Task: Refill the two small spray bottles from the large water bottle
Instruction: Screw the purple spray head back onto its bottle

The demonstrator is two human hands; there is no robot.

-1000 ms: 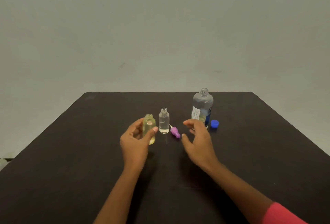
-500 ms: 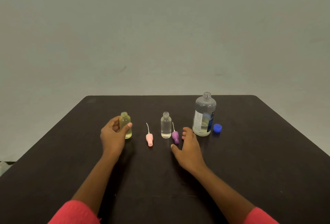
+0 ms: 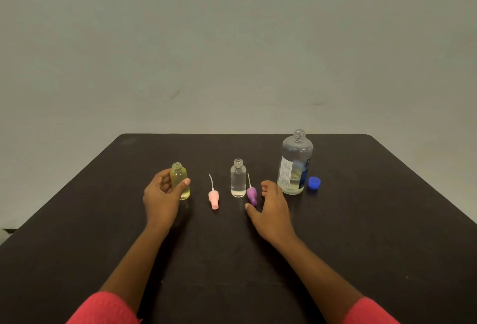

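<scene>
Took the clear spray bottle point(image 3: 238, 179) as reference — upright on the dark bench point(image 3: 361, 233), neck uncapped, clear liquid inside. Found the purple spray cap point(image 3: 252, 196) lying just to its right, dip tube pointing away from the person. Noted the pink spray cap point(image 3: 213, 198) lying a little to the left of the reference, tube likewise pointing away. Further left, recorded the yellow spray bottle point(image 3: 180, 181), upright on the bench, uncapped, gripped by the left hand point(image 3: 161, 197) with fingers point(image 3: 165, 180) and thumb curled round its body. Observed the right hand point(image 3: 273, 210) nearer the person and to the right of the reference, fingers point(image 3: 268, 185) apart and relaxed, holding nothing; thumb tip close beside the purple spray cap, contact not determinable. Logged the large water bottle point(image 3: 295, 166) upright well to the right of the reference, uncapped, liquid in its lower part — blue cap point(image 3: 314, 183) on the bench just beyond it. Red sleeves point(image 3: 103, 308) at both forearms.
</scene>
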